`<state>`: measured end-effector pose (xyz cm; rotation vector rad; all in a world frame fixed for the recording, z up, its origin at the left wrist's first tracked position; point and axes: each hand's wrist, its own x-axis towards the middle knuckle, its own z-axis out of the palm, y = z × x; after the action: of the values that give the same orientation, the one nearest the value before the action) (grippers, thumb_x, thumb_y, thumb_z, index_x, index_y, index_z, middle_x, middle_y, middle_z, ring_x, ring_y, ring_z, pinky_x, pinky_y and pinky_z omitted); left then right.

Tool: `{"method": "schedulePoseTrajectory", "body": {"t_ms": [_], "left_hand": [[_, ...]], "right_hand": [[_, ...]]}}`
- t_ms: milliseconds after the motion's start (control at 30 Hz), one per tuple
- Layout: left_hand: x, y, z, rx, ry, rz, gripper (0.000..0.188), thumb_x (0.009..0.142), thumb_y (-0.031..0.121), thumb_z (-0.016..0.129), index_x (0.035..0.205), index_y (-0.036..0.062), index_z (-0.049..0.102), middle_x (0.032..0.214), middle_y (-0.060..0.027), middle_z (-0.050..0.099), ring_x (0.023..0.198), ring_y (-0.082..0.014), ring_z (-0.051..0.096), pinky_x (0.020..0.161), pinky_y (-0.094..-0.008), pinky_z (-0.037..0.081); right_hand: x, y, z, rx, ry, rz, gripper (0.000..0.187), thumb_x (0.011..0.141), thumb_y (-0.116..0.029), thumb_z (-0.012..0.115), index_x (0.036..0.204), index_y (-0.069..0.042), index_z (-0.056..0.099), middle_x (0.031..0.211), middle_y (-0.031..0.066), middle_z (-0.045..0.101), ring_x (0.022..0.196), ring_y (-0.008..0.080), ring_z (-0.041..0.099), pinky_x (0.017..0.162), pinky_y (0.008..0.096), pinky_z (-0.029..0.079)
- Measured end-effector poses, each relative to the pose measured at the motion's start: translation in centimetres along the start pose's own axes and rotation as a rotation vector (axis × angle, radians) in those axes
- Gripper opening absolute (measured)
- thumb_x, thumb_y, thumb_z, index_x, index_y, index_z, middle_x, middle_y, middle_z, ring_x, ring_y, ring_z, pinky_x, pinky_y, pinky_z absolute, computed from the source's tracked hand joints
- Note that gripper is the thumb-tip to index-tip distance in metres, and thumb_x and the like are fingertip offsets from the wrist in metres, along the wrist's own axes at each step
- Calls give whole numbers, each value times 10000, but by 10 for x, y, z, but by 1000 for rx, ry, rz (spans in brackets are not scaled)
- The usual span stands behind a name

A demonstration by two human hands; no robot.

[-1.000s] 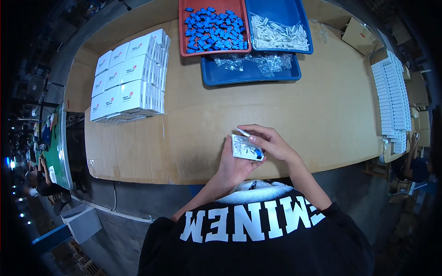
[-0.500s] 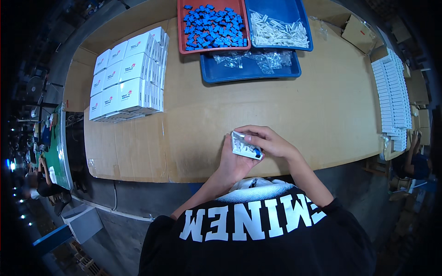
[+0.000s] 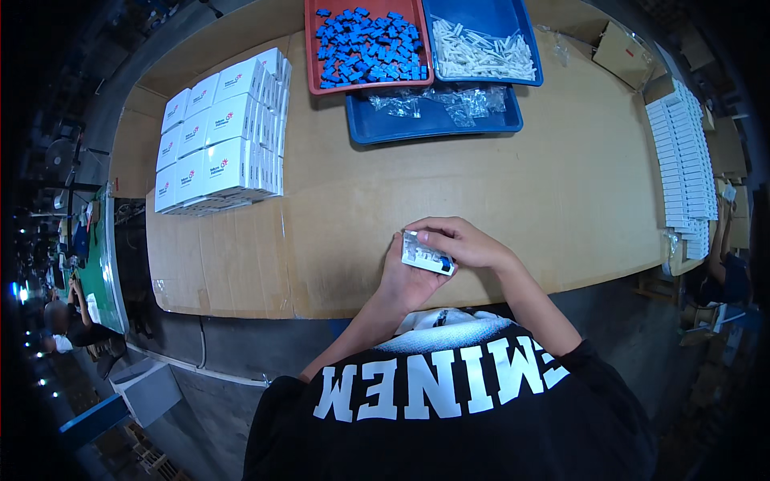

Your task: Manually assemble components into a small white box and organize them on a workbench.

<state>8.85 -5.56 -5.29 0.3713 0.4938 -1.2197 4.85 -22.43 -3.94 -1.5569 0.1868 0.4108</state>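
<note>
A small white open-topped box [image 3: 419, 262] lies tilted in my left hand [image 3: 403, 287], whose palm and fingers wrap it from below and the left. Inside are small white pieces and a blue piece [image 3: 446, 264] at the right end, similar to those in the red tray. My right hand [image 3: 473, 244] reaches over from the right, with its thumb on the top of the box and its fingers curled round the far edge. What the right fingertips press on is partly hidden. Both hands are just above the table's near edge.
On the cardboard-covered table [image 3: 353, 216], a stack of white boxes [image 3: 228, 120] stands left. At the back are a red tray [image 3: 310, 60] of blue pieces, a blue tray [image 3: 539, 68] of white sticks, and a lower blue tray [image 3: 437, 136] with clear bags. More stacked white boxes [image 3: 680, 160] stand right.
My hands and the box have shifted very slightly left. My right thumb has moved a little left along the top of the box. Both hands keep their hold.
</note>
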Motion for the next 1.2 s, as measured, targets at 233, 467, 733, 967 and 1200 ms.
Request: {"method": "schedulePoseTrajectory", "body": {"t_ms": [233,467,733,967,1200], "left_hand": [[2,1,1,22,7,0,476,1109,416,278,1318,97,562,1251,-105,629,1142,-253,613,992,-461,496],[3,4,-4,25,43,-21,485,1112,429,280,1328,90,552,1250,-112,629,1142,-263,614,985,-470,499],[6,7,-8,17,17,-36,485,1110,446,305,1330,91,552,1243,-114,630,1131,-267,616,978,-474,499],[1,8,-2,9,13,-57,532,1101,494,264,1352,106,527,1283,-124,607,1178,-289,611,1010,-558,488],[-25,5,29,210,78,60,594,1108,547,224,1399,106,496,1279,-115,614,1232,-266,610,1038,-477,508]], "right_hand": [[1,0,-3,-23,17,10,412,1061,-360,582,1311,-60,712,1070,110,763,952,154,681,875,308,554],[1,-10,-7,-25,-42,145,450,1060,-423,582,1308,-73,717,946,64,757,820,101,616,745,290,546],[3,-9,-4,-62,-24,72,458,1058,-445,581,1297,-82,724,904,62,751,792,95,607,724,288,539],[-6,-3,1,-19,-8,87,451,1066,-399,579,1378,-86,667,1112,100,742,956,122,639,854,293,546],[-43,-14,26,-214,154,-357,626,882,-234,775,1451,-53,586,1523,197,524,1370,370,547,1130,438,444]]}}
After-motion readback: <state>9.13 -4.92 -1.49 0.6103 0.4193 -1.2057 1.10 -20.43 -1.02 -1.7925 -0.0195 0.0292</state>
